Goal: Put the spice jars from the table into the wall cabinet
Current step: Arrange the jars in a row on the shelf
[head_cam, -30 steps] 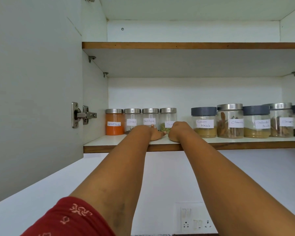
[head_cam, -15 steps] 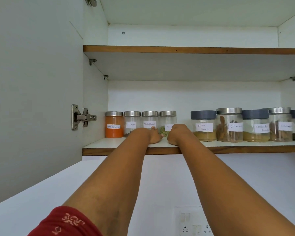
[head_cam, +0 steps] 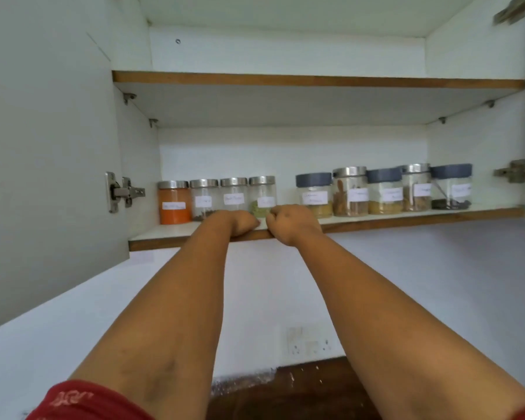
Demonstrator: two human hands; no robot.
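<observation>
On the lower shelf (head_cam: 164,234) of the open wall cabinet (head_cam: 285,50), both hands have pulled back from the jars since half a second ago. They were up against the small jars then; now they sit at the shelf's front edge.

Left hand (head_cam: 240,221): fingers curled down over the edge, holding no jar. Right hand (head_cam: 291,222): clenched in a loose fist, also empty, just beside the left.

Judgement: the last jar is set and released, so this placement is done and the hands look to be leaving. Whether more jars wait on the table can't be told.

Left to right on the shelf:
- cabinet door (head_cam: 43,147) swung open, hinge (head_cam: 123,192) showing
- orange-powder jar (head_cam: 174,203)
- three small steel-lid jars; the last, with green contents (head_cam: 262,197), stands right behind the hands
- a gap
- five bigger jars (head_cam: 382,190) with grey or steel lids, touching in a row

All upright, labels blurred. The upper shelf (head_cam: 315,81) shows nothing on it from this angle.

Below: white wall with a socket plate (head_cam: 308,342), and a strip of dark wooden surface (head_cam: 300,389) at the bottom. Red sleeve (head_cam: 82,401) at lower left.
</observation>
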